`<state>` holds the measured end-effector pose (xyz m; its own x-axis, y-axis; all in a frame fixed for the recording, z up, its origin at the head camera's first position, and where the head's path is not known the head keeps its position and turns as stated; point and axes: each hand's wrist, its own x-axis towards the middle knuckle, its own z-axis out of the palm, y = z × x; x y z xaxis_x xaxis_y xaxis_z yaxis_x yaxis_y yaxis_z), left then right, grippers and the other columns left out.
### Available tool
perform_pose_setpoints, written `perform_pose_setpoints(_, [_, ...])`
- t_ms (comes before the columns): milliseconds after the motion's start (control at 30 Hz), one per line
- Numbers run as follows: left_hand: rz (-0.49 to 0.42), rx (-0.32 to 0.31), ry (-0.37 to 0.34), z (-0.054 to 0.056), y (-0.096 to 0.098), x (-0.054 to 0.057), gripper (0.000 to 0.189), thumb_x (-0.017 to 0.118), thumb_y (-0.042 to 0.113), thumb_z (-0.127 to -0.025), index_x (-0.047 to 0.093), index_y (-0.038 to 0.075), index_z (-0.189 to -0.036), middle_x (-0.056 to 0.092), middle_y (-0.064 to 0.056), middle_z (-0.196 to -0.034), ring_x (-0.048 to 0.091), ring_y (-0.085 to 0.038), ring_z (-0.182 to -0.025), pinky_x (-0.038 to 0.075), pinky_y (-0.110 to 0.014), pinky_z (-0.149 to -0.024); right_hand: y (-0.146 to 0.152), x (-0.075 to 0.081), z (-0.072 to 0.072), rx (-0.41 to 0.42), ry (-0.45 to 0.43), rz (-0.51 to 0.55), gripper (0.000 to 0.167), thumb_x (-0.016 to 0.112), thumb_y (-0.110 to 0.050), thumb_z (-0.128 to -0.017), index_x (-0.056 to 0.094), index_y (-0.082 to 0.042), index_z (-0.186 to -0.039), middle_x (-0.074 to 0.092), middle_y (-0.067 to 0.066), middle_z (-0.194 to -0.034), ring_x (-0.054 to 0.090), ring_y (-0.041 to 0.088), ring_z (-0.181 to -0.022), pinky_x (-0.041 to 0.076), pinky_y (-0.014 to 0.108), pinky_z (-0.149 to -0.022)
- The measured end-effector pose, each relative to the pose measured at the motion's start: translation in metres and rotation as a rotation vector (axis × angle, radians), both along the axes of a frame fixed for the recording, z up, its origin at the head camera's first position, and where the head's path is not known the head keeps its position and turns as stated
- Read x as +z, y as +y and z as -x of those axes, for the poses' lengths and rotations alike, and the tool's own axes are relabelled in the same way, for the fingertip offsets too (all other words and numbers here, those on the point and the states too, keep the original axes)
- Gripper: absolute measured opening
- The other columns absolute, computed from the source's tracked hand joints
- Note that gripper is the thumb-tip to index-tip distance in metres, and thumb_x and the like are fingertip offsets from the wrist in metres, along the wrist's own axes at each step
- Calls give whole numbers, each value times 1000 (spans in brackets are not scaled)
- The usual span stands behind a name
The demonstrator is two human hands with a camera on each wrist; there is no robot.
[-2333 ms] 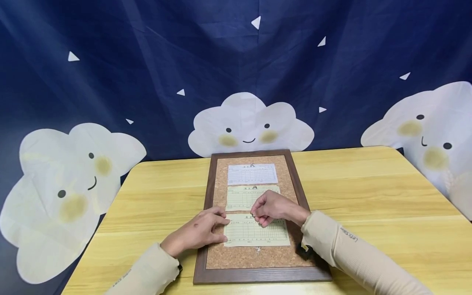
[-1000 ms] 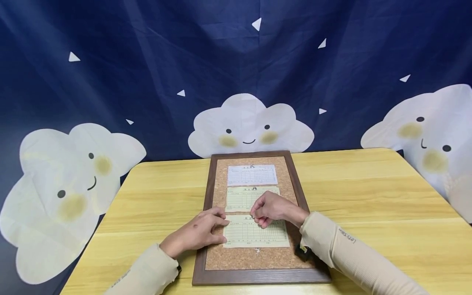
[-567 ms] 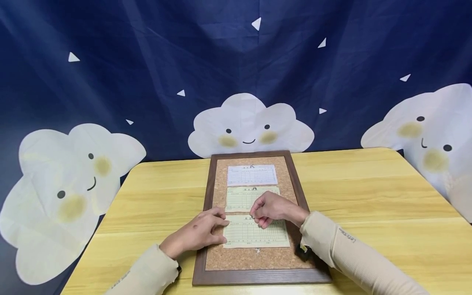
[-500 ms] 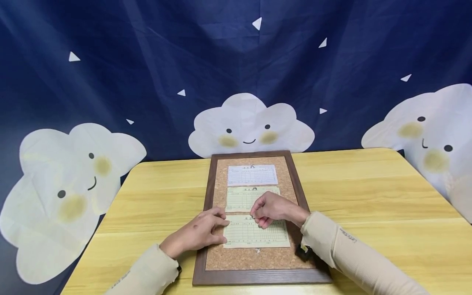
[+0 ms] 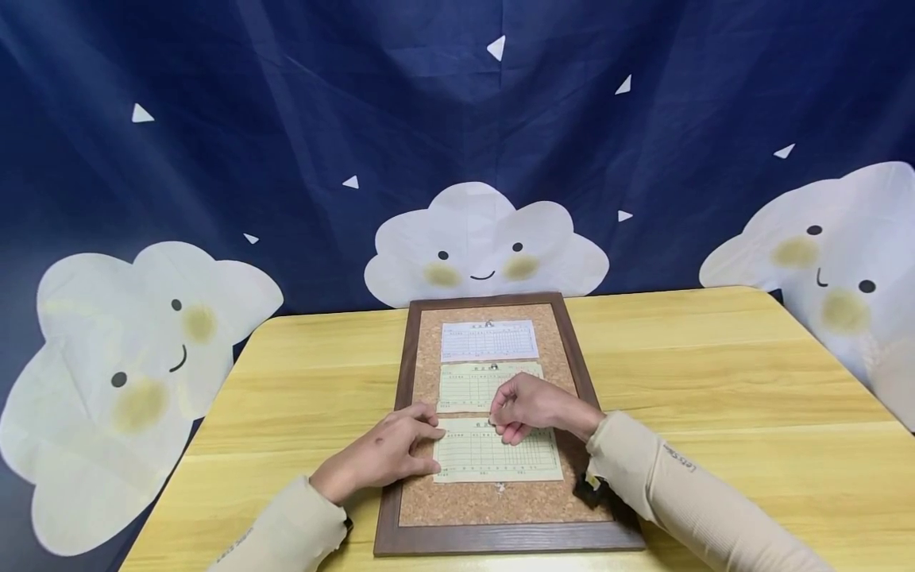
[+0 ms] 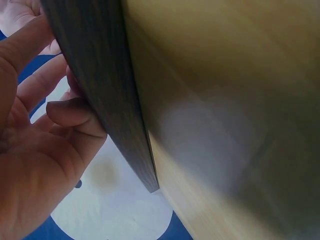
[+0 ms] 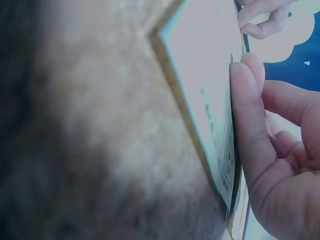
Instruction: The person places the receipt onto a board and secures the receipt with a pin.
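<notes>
A cork board [image 5: 446,504] in a dark wood frame lies on the table, with three paper forms on it. My left hand [image 5: 382,450] rests over the board's left frame, its fingertips on the left edge of the nearest pale yellow form [image 5: 493,461]. My right hand [image 5: 525,405] pinches a small push pin between thumb and forefinger at that form's top edge; the fingers mostly hide it. In the right wrist view, thumb and forefinger [image 7: 247,90] meet against the paper. A middle yellow form [image 5: 461,387] and a white form [image 5: 493,343] lie farther up.
Small shiny pins stand at the top of the white form, a pin [image 5: 489,323], and of the middle form, another pin [image 5: 494,367]. A small pale object [image 5: 500,487] sits below the nearest form. A blue cloud-print curtain [image 5: 307,143] hangs behind the wooden table [image 5: 715,373].
My right hand's fingertips have shifted very slightly to the right at the nearest form's top edge. The left hand and the forms hold their places.
</notes>
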<state>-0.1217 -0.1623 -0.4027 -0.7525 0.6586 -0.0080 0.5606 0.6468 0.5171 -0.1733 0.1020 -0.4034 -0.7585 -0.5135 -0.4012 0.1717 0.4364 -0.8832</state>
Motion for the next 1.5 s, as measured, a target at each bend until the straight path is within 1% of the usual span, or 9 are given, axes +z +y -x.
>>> perform_pose_setpoints(200, [4,6,-3,1,0,-1,42,81,19,-85,71,-4,-119,57,-7,-124,54,-26,-120,46,-46,-101,-3,0,0,-23,5,-20,8,62,5,-93,65,4,-86,66,13,-68,65,15,-55,60,31,-59])
perform_pose_setpoints(300, [4,7,-6,1,0,-2,42,82,19,-85,71,-4,-119,57,-7,-124,54,-27,-120,46,-46,-101,-4,0,0,-24,1,-24,8,62,6,-93,66,4,-86,66,13,-68,65,15,-55,60,31,-59])
perform_pose_setpoints(533, [9,14,-15,0,0,-1,42,82,19,-85,71,-3,-119,57,-8,-125,51,-30,-126,44,-48,-104,-5,0,0,-35,-5,-35,9,63,7,-93,66,4,-85,66,13,-67,65,15,-53,60,32,-58])
perform_pose_setpoints(767, [10,3,-8,1,0,-1,42,82,19,-85,71,-4,-119,56,-5,-122,54,-24,-118,46,-44,-100,-7,1,0,-42,-6,-46,10,64,6,-92,66,2,-83,66,13,-67,65,15,-54,60,31,-58])
perform_pose_setpoints(967, [9,0,-3,0,0,-1,42,82,19,-85,71,-4,-118,56,-4,-121,54,-23,-117,47,-43,-99,-7,1,0,-45,-7,-53,10,64,7,-92,66,2,-83,66,13,-67,65,16,-54,60,32,-58])
perform_pose_setpoints(1167, [3,-9,9,0,0,-1,41,82,20,-85,72,-3,-118,56,-3,-118,54,-18,-110,48,-38,-94,-8,0,0,-45,-11,-51,10,63,8,-91,66,3,-83,65,12,-65,64,15,-53,59,31,-57])
perform_pose_setpoints(1500, [1,-9,-2,1,0,-1,42,82,19,-85,71,-4,-119,56,-3,-118,53,-20,-113,48,-39,-96,-7,0,0,-33,-10,-42,10,63,7,-92,66,3,-83,65,12,-65,64,15,-53,59,31,-57])
